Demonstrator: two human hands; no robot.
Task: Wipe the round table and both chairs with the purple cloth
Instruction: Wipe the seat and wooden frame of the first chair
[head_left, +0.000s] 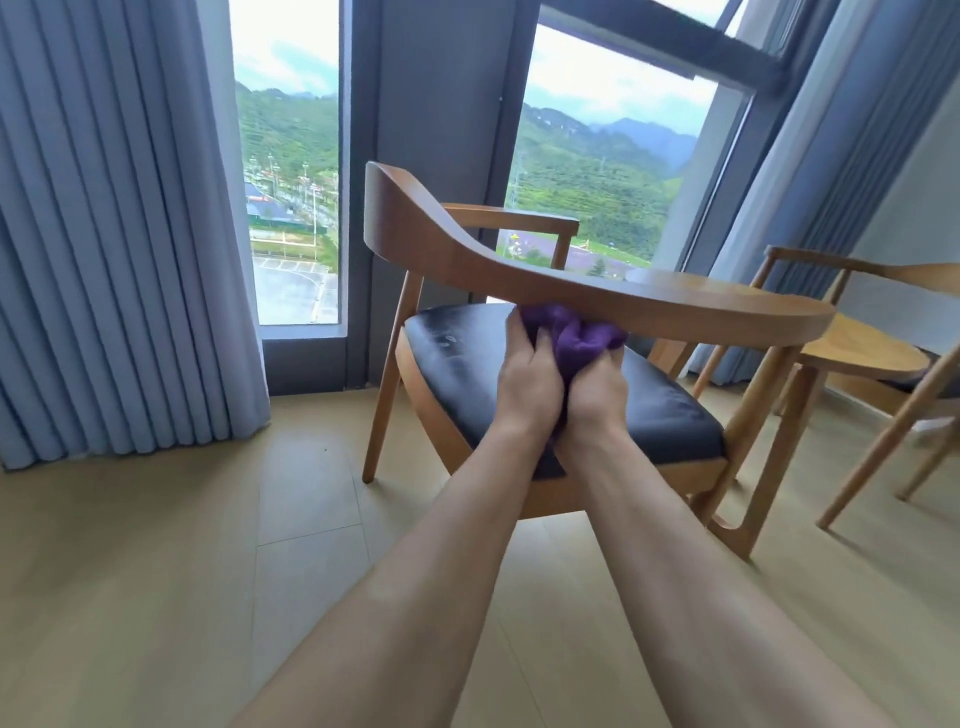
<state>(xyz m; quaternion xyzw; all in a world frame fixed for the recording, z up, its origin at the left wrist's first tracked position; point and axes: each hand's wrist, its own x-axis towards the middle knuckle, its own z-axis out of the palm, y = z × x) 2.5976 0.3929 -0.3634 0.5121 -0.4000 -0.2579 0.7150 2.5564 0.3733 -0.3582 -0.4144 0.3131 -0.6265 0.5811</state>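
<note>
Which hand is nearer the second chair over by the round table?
Right. The right hand grips the purple cloth on the side toward the second chair; the left hand holds the cloth on the far side, toward the curtain.

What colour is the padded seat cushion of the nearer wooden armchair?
Black, glossy padded seat cushion, shown best in the head view.

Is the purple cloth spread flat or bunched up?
Bunched up: the purple cloth is a crumpled wad gripped between the left hand and right hand.
</note>
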